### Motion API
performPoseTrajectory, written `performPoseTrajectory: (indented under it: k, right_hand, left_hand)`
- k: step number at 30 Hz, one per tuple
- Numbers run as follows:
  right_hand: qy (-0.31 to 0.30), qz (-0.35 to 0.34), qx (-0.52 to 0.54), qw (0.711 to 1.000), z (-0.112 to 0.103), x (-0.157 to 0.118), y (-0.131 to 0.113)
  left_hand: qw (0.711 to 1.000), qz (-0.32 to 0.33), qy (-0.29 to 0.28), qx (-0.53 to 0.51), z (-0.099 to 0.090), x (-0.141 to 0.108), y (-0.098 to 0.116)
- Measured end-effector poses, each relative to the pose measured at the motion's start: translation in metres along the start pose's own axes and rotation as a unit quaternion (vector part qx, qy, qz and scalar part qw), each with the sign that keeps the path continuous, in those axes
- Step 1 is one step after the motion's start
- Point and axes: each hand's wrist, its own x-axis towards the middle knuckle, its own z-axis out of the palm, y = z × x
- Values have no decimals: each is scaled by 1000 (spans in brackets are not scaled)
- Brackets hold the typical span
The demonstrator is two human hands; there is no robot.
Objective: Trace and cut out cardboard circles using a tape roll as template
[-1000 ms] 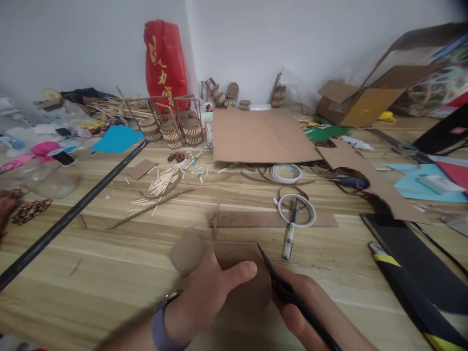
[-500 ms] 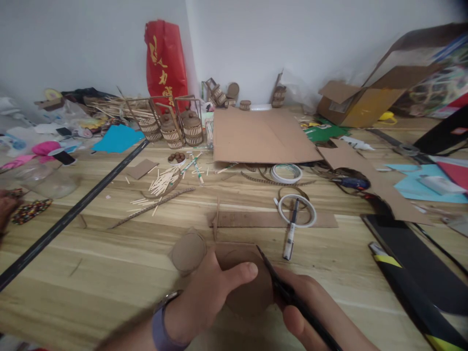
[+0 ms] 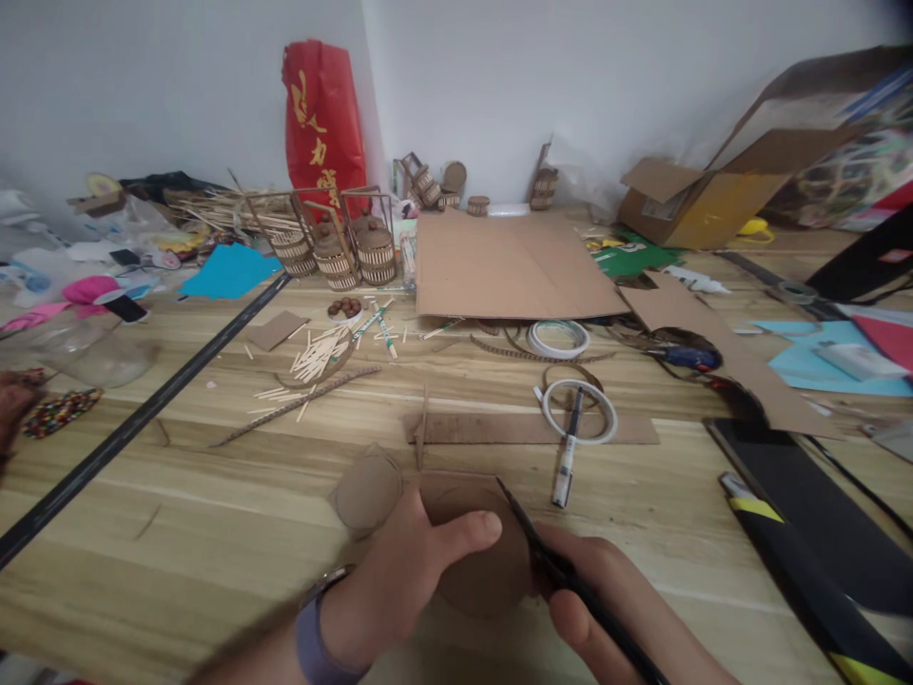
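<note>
My left hand (image 3: 420,561) grips a piece of brown cardboard (image 3: 485,571), its thumb lying across the top. A drawn curve shows faintly near the cardboard's upper edge. My right hand (image 3: 599,595) is wrapped around black scissors (image 3: 553,561); their dark blades lie along the right side of that cardboard, with the tip at its upper right corner. Just left of the piece, a roughly round cardboard disc (image 3: 369,488) rests on the wooden table. Fingers under the cardboard are hidden.
Beyond my hands lie a cardboard strip (image 3: 485,428), a pen (image 3: 566,466) across a tape roll (image 3: 606,423), and scattered sticks (image 3: 320,352). Small baskets (image 3: 375,252) and a large cardboard sheet (image 3: 514,266) stand farther back. Another person's hand (image 3: 10,404) is at far left.
The scissors' tip has shifted slightly left at the upper right corner of the cardboard. Both hands stay nearly in place.
</note>
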Motion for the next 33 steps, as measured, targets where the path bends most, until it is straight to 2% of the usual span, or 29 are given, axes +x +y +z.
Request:
performPoseTrajectory:
  k: [10,17,21,26,33]
  right_hand:
    - [-25,33,49,998,0,4,-1]
    - [-97,59,88,990,-1,12,4]
    - [-79,56,61,993,-2,13,2]
    - [-22,91,93,991,6,7,14]
    - [-58,57,73,994,3,4,19]
  left_hand:
    - [1000,16,-4,-8,1,0,4]
    - [999,6,-29,-36,-1,0,-1]
    - [998,-1,-40,-41,-2,1,-4]
    - [996,5,-54,-65,-2,4,-7]
    - [995,22,-65,-73,-2,4,-8]
